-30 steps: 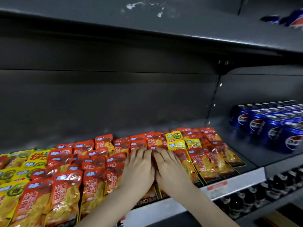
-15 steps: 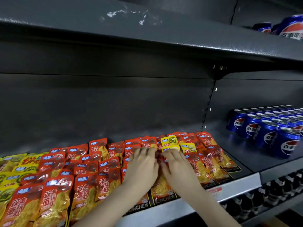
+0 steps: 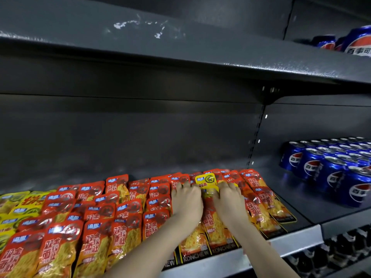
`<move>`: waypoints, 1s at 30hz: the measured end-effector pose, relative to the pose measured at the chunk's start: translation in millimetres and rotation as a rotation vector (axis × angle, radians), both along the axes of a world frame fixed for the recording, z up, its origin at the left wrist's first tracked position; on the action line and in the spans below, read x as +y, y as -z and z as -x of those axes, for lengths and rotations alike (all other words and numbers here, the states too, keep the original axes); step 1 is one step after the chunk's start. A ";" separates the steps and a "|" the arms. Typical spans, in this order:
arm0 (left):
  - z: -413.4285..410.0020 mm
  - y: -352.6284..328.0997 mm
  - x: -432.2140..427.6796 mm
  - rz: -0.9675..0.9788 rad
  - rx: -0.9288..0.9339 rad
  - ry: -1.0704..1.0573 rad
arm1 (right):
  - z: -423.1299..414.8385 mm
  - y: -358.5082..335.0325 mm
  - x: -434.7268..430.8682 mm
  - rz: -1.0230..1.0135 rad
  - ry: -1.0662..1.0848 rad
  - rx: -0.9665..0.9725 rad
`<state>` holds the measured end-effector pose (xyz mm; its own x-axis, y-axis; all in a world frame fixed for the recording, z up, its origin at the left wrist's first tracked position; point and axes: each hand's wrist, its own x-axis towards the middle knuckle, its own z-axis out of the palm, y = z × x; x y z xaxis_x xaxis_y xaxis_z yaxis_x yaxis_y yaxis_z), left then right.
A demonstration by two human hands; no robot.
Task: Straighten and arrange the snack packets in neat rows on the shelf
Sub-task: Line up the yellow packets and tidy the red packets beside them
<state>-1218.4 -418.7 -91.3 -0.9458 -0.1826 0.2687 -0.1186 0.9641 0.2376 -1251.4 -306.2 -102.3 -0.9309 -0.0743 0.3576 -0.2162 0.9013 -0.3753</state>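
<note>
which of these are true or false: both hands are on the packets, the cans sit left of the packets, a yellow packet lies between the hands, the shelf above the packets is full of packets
1. Both hands are on the packets: true. The left hand and right hand rest palm-down on the red packets.
2. Cans sit left of the packets: false. The blue cans stand to the right.
3. A yellow packet lies between the hands: true, near the fingertips.
4. The upper shelf is full of packets: false. Only cans show at its right end.
</note>
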 end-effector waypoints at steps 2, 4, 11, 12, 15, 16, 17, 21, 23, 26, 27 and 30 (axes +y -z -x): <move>3.6 1.6 -1.2 -0.016 0.025 0.003 | 3.5 -2.1 0.0 0.001 -0.009 -0.007; 8.5 0.7 -1.9 -0.058 0.049 0.005 | 6.5 -4.3 0.8 0.023 -0.017 -0.010; 16.2 -13.2 -4.3 -0.371 0.193 0.037 | 13.4 -20.3 6.7 0.354 -0.137 0.048; 17.1 -14.7 -4.3 -0.420 0.198 0.045 | 12.5 -24.9 6.9 0.401 -0.147 0.058; 19.1 -19.6 -3.8 -0.554 0.207 0.072 | 10.0 -39.0 6.7 0.492 -0.170 0.102; 18.7 -21.8 -3.4 -0.606 0.232 0.087 | 8.6 -44.4 6.2 0.514 -0.172 0.115; 17.6 -24.9 -3.2 -0.659 0.275 0.107 | 7.8 -49.9 5.3 0.537 -0.175 0.131; 10.5 -45.0 -6.9 -0.793 0.476 0.186 | -2.1 -75.0 0.9 0.636 -0.240 0.237; 7.6 -55.5 -14.0 -0.849 0.552 0.221 | -9.6 -87.9 -4.6 0.683 -0.281 0.268; -4.7 -70.1 -30.4 -0.933 0.633 0.246 | -23.4 -101.9 -20.1 0.740 -0.347 0.276; -10.5 -74.1 -38.3 -0.950 0.647 0.249 | -28.5 -104.2 -27.5 0.760 -0.375 0.262; -30.0 -80.8 -71.7 -0.978 0.662 0.229 | -45.2 -106.0 -56.2 0.823 -0.489 0.165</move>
<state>-1188.3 -490.4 -10.5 -0.7141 -0.4261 0.5555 0.4527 0.3242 0.8306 -1206.2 -362.3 3.7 -0.7972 -0.1081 0.5940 -0.6035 0.1670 -0.7796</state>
